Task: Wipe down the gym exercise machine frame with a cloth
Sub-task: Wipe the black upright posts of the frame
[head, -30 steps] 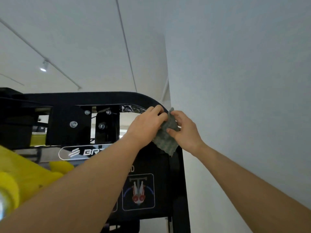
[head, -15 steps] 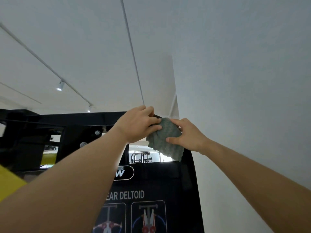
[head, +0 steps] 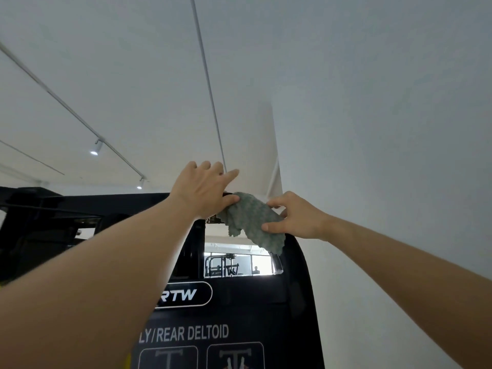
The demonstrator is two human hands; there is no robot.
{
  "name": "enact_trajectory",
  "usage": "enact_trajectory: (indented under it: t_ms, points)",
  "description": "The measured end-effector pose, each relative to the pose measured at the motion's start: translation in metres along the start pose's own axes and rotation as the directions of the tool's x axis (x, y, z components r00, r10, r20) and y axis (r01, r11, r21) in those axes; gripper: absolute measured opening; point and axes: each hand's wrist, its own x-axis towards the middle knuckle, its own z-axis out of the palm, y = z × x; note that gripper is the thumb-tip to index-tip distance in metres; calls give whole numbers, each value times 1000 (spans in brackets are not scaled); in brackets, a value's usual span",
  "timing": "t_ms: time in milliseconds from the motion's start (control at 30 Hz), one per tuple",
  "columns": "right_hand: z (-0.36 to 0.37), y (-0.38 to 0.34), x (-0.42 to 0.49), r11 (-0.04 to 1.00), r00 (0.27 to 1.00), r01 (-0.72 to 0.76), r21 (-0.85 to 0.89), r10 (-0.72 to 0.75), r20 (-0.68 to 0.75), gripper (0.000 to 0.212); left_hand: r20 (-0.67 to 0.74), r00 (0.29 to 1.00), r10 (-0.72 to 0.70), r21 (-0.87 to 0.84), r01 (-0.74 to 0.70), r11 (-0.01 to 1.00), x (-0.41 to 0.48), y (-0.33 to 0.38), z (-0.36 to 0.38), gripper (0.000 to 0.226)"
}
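Near: a black placard (head: pixel 186 332) lettered "REAR DELTOID". Beyond it, a grey-green cloth (head: pixel 253 222) drapes over the rounded top right corner of the black machine frame (head: pixel 119 202). The right hand (head: pixel 296 217) pinches the cloth's right end between thumb and curled fingers. The left hand (head: pixel 205 190) reaches over the frame top, fingers straight and spread, thumb touching the cloth's left edge. Far: a ceiling track spotlight (head: pixel 96 148).

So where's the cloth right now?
Head view, centre: the cloth lies over the frame's top right corner, between the left hand and the right hand, which pinches it.
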Motion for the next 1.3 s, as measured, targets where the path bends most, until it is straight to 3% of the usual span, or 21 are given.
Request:
enact_trajectory:
  t_ms: [67,133,233,300,467,767,1133,1300]
  points:
    - [-4,-2,0,999,1000,2,-34,-1,20,42,-64,985,163,-115,-170,979,6,9,-8,55]
    - [-4,-4,-1,999,1000,-10,-52,11,21,41,-41,950,309,-255,-309,916,13,27,-17,59]
    - [-2,-4,-1,999,999,-25,-30,26,19,40,124,926,357,-361,-293,885,21,44,-22,51]
    - [-2,-3,1,1000,1000,-23,-2,23,4,41,182,919,351,-346,-274,897,25,40,-21,41]
    - [-2,-13,13,999,999,-22,41,23,-25,44,251,919,303,-368,-199,908,27,12,-19,45]
    - [22,-72,61,971,992,127,-204,-125,23,51,459,881,110,-224,-5,974,11,-61,-11,52]
    - [62,-120,99,918,984,180,-353,-163,75,48,491,871,23,-313,152,937,-29,-125,13,42]
    - [77,-133,111,882,976,218,-417,-196,96,49,517,856,-22,-270,187,945,-38,-142,21,38]
